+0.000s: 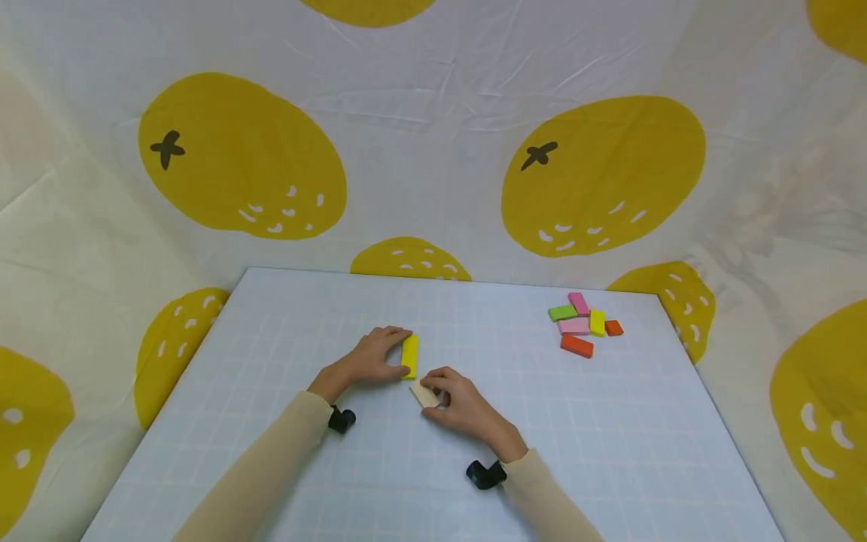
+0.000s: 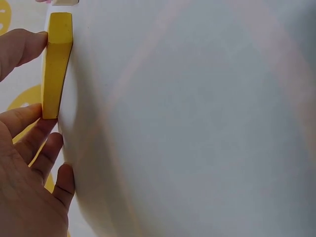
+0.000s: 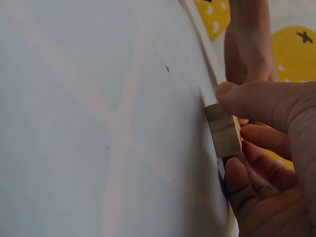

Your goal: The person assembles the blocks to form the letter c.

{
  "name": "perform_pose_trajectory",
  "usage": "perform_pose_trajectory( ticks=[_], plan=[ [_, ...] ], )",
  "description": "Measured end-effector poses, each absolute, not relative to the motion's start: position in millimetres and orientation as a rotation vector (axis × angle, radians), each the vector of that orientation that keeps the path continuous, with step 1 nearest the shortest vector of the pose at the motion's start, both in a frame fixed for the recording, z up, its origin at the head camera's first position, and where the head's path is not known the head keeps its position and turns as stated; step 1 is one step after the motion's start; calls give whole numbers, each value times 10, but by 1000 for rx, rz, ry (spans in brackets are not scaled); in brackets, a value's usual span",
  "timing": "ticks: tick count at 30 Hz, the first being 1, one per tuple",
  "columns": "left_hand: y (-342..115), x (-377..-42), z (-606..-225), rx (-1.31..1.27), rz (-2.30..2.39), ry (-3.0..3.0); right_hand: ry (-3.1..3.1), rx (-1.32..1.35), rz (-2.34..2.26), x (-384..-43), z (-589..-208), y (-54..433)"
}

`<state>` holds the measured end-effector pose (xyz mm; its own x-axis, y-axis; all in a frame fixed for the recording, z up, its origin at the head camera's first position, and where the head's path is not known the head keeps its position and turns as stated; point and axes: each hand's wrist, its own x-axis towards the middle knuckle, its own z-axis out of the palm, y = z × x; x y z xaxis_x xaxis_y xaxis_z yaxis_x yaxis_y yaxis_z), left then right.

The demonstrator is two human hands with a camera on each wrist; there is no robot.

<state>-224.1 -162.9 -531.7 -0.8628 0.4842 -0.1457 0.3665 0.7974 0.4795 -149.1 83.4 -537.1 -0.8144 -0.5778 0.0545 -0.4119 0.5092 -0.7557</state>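
Observation:
In the head view my left hand holds a long yellow block at its two ends, lying on the table. The left wrist view shows the thumb at one end of that yellow block and a fingertip at the other, the remaining fingers loosely bent. My right hand pinches a plain wooden block between thumb and fingers, just below the yellow block's near end. Seen from the right wrist, the wooden block's end face shows grain. Whether the two blocks touch is hard to tell.
At the back right of the table lies a loose group: a green block, a yellow block, a red block, an orange block and two pink ones. A fruit-print cloth hangs behind the table.

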Motion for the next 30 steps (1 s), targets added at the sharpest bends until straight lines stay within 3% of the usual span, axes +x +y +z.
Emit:
perform_pose_trajectory(
  ticks=[30],
  plan=[
    [-1639,-2220,-5326,654,682,2735,2533,-874,-1244,-1489,-5424,771]
  ],
)
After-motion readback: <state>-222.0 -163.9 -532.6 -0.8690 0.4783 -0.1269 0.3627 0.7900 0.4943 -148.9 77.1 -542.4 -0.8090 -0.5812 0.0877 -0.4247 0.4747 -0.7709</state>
